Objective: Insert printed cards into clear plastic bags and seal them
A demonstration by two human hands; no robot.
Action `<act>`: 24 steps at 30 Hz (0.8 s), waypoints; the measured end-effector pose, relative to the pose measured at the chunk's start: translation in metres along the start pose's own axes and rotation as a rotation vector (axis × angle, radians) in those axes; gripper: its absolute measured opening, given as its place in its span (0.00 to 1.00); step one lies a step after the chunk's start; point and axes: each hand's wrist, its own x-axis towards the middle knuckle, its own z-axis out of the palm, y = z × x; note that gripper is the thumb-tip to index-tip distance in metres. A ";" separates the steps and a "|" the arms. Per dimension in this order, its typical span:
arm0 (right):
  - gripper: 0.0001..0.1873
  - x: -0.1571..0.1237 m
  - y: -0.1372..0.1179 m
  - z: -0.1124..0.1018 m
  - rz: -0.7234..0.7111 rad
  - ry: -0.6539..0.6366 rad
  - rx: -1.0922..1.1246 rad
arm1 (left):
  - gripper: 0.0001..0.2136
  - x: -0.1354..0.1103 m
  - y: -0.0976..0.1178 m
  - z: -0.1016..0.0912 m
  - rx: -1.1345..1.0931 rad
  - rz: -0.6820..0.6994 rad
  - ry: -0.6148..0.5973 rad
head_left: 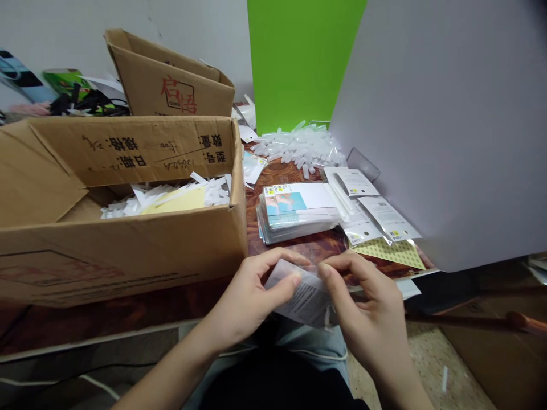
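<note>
A small clear plastic packet with a grey printed card (304, 300) is held just past the table's front edge, over my lap. My left hand (245, 302) grips its left side, thumb flat on the printed face and fingers behind. At the packet's upper right corner, the thumb and forefinger of my right hand (367, 302) pinch the clear plastic edge. Beyond my hands lies a stack of flat packets (299, 213) with blue and white cards. Several more packets (388, 219) lie loosely overlapped to its right.
An open cardboard box (171, 233) with white strips and a yellow sheet stands at left, with another box (183, 91) behind. White plastic pieces (299, 145) are heaped at the back before a green panel (301, 62). A grey panel (440, 125) closes off the right.
</note>
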 end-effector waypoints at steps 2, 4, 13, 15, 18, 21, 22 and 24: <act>0.08 -0.001 0.002 -0.001 0.061 0.012 0.058 | 0.11 -0.002 -0.004 -0.003 -0.065 -0.003 -0.053; 0.09 -0.001 0.006 -0.001 0.145 -0.020 0.162 | 0.13 -0.004 -0.007 -0.005 -0.127 -0.021 -0.098; 0.13 -0.003 0.022 -0.003 0.352 -0.125 0.396 | 0.20 -0.012 -0.016 -0.014 -0.179 -0.051 -0.190; 0.14 -0.002 0.024 -0.003 0.383 -0.115 0.420 | 0.20 -0.012 -0.018 -0.017 -0.187 -0.051 -0.211; 0.14 -0.002 0.023 -0.004 0.392 -0.123 0.437 | 0.21 -0.010 -0.017 -0.019 -0.241 -0.055 -0.284; 0.14 -0.004 0.015 -0.004 0.371 -0.103 0.341 | 0.21 -0.007 -0.009 -0.014 -0.169 -0.060 -0.264; 0.13 -0.005 0.011 -0.004 0.354 -0.073 0.301 | 0.18 -0.006 -0.005 -0.012 -0.103 -0.062 -0.231; 0.11 -0.008 0.005 -0.003 0.305 -0.003 0.229 | 0.10 -0.003 0.000 -0.006 0.009 -0.072 -0.165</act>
